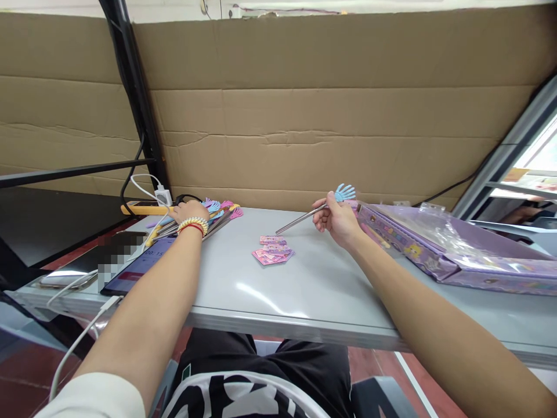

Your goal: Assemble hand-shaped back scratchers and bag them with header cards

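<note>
My right hand [337, 220] grips a back scratcher by its metal rod, near the light blue hand-shaped head [345, 193]. The thin rod slants down to the left over the desk. At the far left of the desk, my left hand [190, 212] lies over a pile of back scratchers [221, 216] with blue, pink, purple and yellow heads and metal rods. Its fingers are mostly hidden from view, so I cannot tell whether it holds one. Between my hands lie several small pink and purple printed cards [273, 253], partly overlapping.
A purple printed box [435, 261] with clear plastic wrapping stands on the right. A tablet [139, 267], a phone [72, 280] and white cables [65, 366] lie at the left. A cardboard sheet [304, 116] closes off the back beside a black metal post [141, 98].
</note>
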